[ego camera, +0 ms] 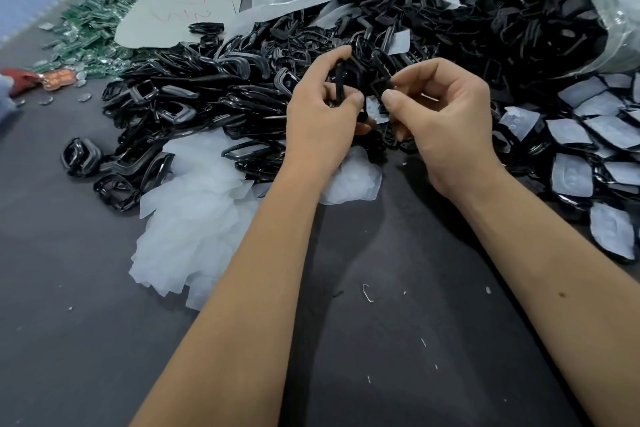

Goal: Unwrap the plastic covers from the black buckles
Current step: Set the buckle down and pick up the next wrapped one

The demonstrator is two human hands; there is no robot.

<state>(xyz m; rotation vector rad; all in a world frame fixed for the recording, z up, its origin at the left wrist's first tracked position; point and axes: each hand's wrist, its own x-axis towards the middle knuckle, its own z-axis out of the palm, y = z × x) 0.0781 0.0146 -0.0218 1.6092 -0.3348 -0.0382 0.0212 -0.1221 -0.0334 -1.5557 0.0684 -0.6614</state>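
Two hands raised together over dark table, in front of big heap of black buckles. Left hand curled round upright black buckle, thumb pressing it. Right hand pinching second buckle by plastic cover between thumb and forefinger. Discarded clear covers piled at near left; still-wrapped buckles spread at right.
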